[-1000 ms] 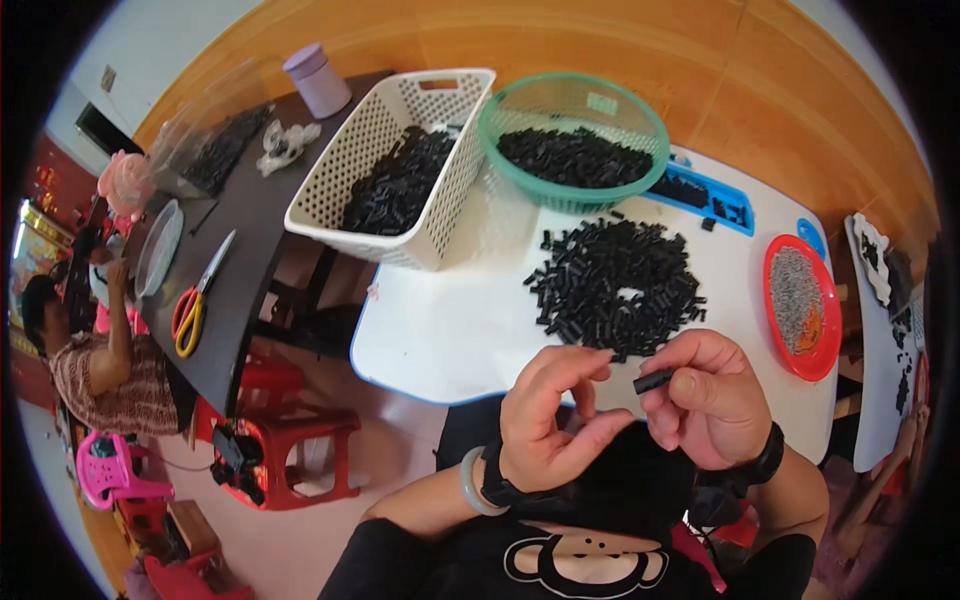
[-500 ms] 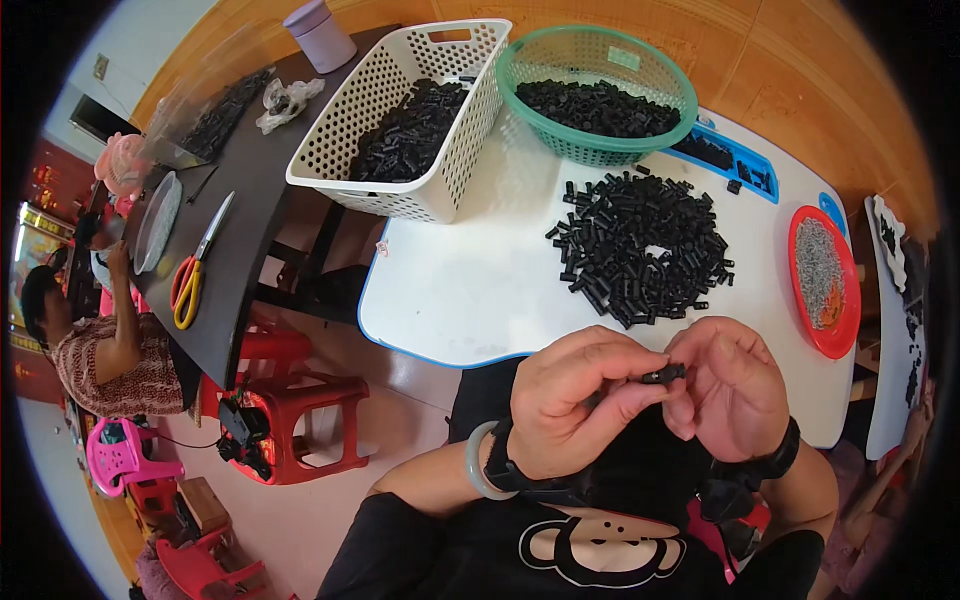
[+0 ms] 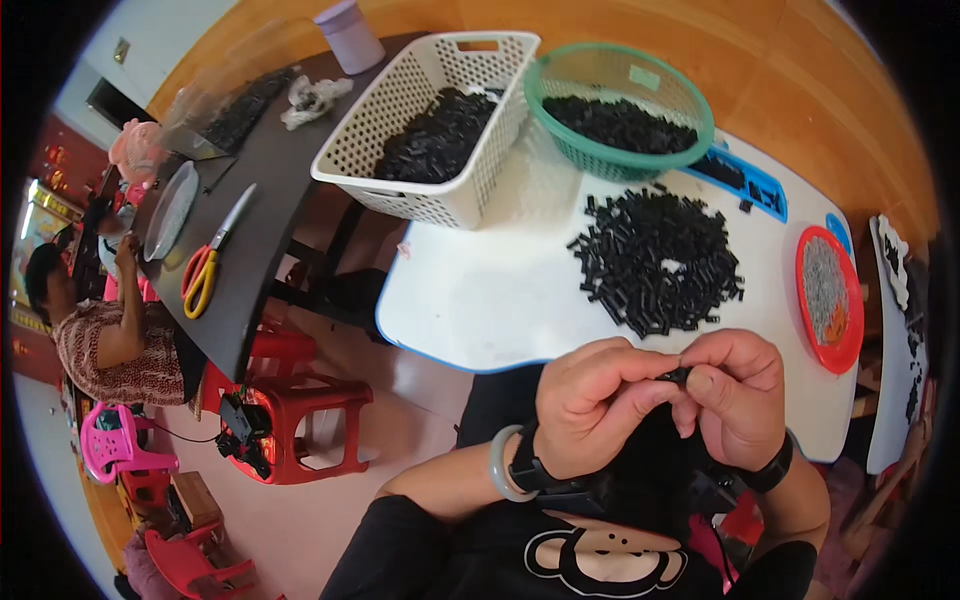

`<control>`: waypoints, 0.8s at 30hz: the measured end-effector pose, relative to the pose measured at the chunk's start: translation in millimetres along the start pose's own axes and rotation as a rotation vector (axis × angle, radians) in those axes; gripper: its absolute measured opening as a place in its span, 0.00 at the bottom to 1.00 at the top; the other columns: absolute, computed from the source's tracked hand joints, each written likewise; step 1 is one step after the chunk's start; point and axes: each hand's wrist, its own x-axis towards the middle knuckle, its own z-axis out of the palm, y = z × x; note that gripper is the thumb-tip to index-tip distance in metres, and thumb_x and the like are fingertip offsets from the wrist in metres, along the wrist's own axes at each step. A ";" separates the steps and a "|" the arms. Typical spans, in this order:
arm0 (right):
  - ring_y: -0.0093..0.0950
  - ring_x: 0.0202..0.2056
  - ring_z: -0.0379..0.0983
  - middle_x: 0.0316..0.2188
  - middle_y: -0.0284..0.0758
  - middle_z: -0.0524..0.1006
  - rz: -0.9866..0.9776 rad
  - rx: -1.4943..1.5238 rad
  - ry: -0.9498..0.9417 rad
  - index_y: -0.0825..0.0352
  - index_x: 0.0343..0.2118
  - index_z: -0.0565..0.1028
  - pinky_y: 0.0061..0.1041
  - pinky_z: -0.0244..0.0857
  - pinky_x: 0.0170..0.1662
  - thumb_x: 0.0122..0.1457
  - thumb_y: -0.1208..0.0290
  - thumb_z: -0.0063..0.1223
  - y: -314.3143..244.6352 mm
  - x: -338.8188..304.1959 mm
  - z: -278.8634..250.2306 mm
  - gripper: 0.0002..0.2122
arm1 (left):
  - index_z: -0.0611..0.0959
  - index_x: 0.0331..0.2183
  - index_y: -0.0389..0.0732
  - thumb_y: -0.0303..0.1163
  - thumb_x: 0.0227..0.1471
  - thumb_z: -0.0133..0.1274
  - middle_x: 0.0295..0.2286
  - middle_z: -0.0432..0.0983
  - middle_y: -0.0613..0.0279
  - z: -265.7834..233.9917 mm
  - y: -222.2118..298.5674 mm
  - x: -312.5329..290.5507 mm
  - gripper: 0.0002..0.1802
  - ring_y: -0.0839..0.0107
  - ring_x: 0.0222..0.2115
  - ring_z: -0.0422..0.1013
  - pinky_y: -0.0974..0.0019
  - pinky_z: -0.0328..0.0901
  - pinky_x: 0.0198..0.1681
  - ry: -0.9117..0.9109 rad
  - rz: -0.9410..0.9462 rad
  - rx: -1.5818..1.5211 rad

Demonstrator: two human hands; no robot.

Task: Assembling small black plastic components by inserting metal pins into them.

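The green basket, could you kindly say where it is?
In the head view, the green basket stands far on the white table, right of the white basket, beyond the black pile.

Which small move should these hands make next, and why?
Perhaps a gentle press inward: the small black piece sits between the left hand and right hand, each pinching it from its own side, so both could push evenly.

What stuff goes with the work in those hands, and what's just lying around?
Seems to belong:
small black piece, between left hand and right hand
heap of black cylindrical pieces
white perforated plastic basket, round green plastic basket, both holding black pieces

Probably just lying about:
red-and-yellow metal scissors
lilac cylindrical container
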 end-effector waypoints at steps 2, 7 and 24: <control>0.20 0.20 0.71 0.25 0.38 0.77 0.038 -0.023 0.089 0.73 0.34 0.75 0.16 0.66 0.21 0.56 0.81 0.52 0.3 -0.3 0.9 0.04 | 0.80 0.39 0.33 0.20 0.46 0.59 0.22 0.75 0.61 1.4 -4.4 -0.8 0.15 0.73 0.21 0.69 0.73 0.61 0.25 0.006 0.002 0.021; 0.18 0.20 0.69 0.24 0.35 0.76 0.032 -0.268 0.099 0.73 0.34 0.75 0.15 0.64 0.21 0.55 0.81 0.51 -15.0 18.6 1.6 0.05 | 0.78 0.41 0.33 0.21 0.45 0.59 0.24 0.69 0.64 4.9 -16.3 -4.3 0.17 0.76 0.24 0.65 0.75 0.61 0.30 0.101 -0.070 0.007; 0.17 0.27 0.71 0.29 0.32 0.77 -0.513 -0.861 -0.190 0.70 0.38 0.76 0.20 0.66 0.30 0.50 0.76 0.57 15.3 165.9 54.4 0.11 | 0.80 0.34 0.35 0.21 0.46 0.55 0.25 0.75 0.54 10.2 -82.3 -8.6 0.09 0.61 0.23 0.73 0.67 0.67 0.29 0.139 -0.115 0.214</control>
